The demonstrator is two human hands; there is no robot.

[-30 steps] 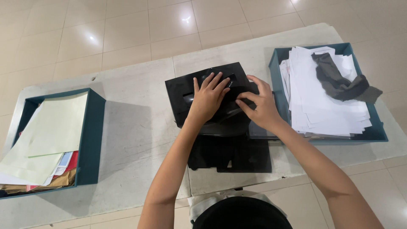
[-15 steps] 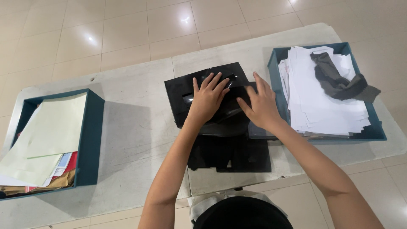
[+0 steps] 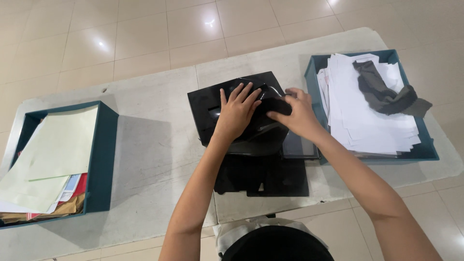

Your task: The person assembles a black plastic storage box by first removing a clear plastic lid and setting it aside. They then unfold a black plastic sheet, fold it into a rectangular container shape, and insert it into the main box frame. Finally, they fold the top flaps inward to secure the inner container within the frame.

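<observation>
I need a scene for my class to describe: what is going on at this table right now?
A person leans over a pale table with both hands on a glossy black machine at its middle. The left hand lies flat on its top; the right hand grips a dark part at its right side. A teal tray on the left holds pale green and mixed papers. Another teal tray on the right holds white sheets with a grey cloth on top.
</observation>
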